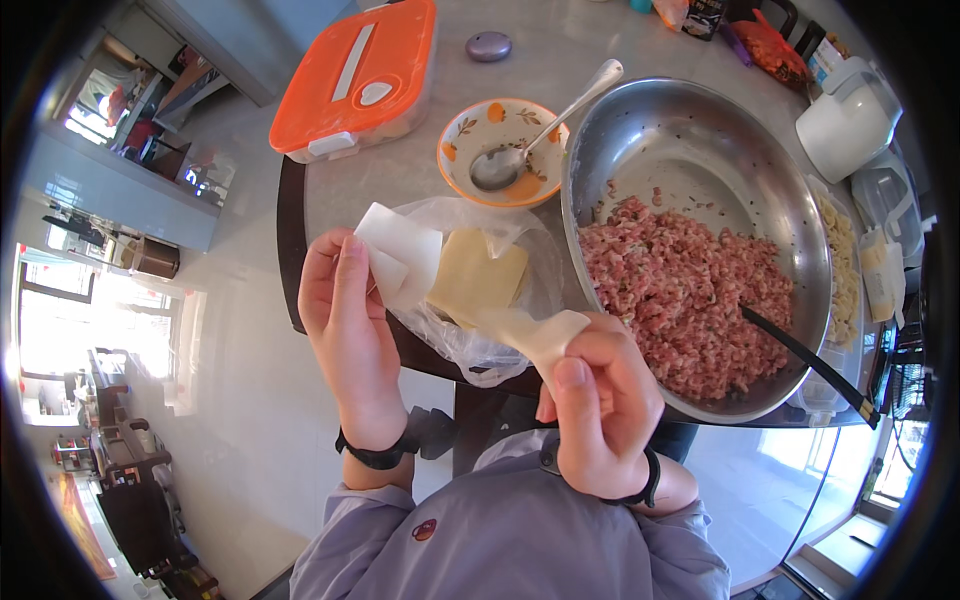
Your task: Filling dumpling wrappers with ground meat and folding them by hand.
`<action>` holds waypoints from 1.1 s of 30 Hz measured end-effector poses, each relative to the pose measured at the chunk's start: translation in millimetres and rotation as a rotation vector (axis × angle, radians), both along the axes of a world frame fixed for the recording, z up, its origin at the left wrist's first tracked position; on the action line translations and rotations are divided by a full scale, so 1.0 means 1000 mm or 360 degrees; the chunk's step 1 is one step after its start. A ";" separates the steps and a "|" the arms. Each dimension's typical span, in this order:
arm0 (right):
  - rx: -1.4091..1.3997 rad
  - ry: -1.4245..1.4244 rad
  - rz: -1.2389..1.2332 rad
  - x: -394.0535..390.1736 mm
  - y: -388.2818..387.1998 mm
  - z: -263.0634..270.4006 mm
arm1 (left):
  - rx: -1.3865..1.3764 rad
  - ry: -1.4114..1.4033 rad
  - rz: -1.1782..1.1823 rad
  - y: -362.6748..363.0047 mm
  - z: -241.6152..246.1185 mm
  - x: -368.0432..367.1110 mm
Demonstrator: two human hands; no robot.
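Between thumb and fingers, my left hand [352, 330] holds white dough wrappers [401, 251], one folded at its corner. My right hand [607, 397] pinches another thin wrapper [544, 334], which is bunched at the fingers and blurred at its far end. Behind both hands, a stack of yellowish square wrappers [476, 274] rests on a clear plastic bag [540, 240]. To the right stands a large steel bowl [694, 112] of minced meat [690, 300] flecked with green. Black chopsticks [810, 360] stick out of the meat over the bowl's rim.
A patterned bowl [450, 139] with a metal spoon [499, 169] stands behind the bag. An orange-lidded container [315, 90] sits at the table's left edge, and a small purple oval object [489, 46] lies farther back. Right of the steel bowl are a tray of folded dumplings [840, 262] and a white jug [847, 124].
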State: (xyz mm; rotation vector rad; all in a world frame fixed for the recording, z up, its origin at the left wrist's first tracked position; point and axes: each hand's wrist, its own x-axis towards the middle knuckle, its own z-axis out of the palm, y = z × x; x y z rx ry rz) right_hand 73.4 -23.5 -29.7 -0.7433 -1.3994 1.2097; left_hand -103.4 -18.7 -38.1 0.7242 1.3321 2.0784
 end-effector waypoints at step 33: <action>-0.0379 0.0376 -0.1494 0.208 0.000 0.008 | -0.0150 -0.1030 -0.1452 0.027 0.045 0.088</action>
